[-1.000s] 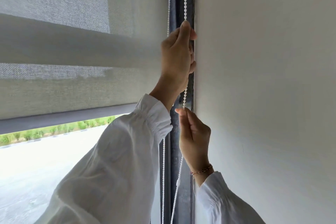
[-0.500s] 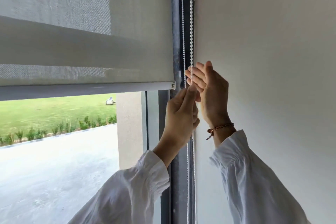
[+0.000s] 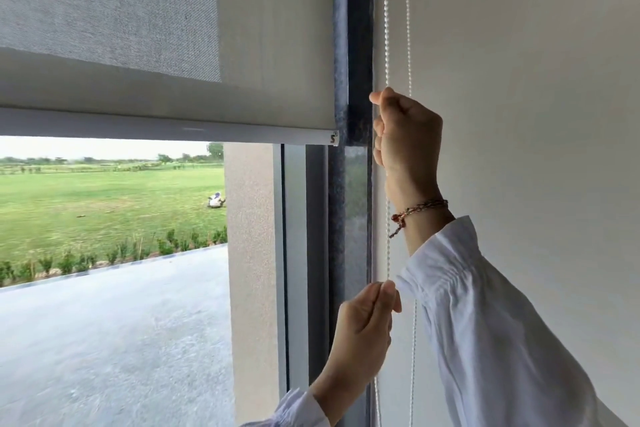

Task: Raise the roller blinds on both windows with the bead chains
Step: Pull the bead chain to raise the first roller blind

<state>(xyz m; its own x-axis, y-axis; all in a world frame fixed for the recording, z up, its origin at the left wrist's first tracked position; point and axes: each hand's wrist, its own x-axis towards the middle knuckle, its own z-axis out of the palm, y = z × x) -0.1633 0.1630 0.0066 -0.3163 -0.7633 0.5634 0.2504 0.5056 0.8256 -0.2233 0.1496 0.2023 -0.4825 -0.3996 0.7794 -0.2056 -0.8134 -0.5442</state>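
- Gripping high on the near strand of the white bead chain (image 3: 387,28), the right hand (image 3: 407,135) is curled into a fist, thumb and forefinger pressed together on the beads just beside the dark window frame (image 3: 358,45).
- Lower down, the left hand (image 3: 363,326) pinches the same strand between thumb tip and bent forefinger, the other fingers folded loosely into the palm.
- Between the two hands the strand runs taut and nearly vertical; it is a string of small round plastic-looking beads, passing in front of the right wrist.
- The far strand of the chain (image 3: 409,45) hangs free alongside, close to the smooth, matt off-white wall (image 3: 519,80), and goes out of view at the bottom edge.
- A thin braided bracelet of red and brown thread (image 3: 420,207) circles the right wrist, a short knotted tail dangling from it.
- Both arms wear loose white sleeves (image 3: 485,322) of soft crinkled cloth, gathered into fine pleats at the cuffs.
- The pale grey woven roller blind (image 3: 270,45) has a fine canvas-like grain; its straight, smooth bottom bar (image 3: 173,126) sits partway up the window, ending in a small capped tip next to the frame.
- Below the bar the glass shows a rough grey paved area (image 3: 114,340), a row of low shrubs and a flat green lawn (image 3: 104,198).
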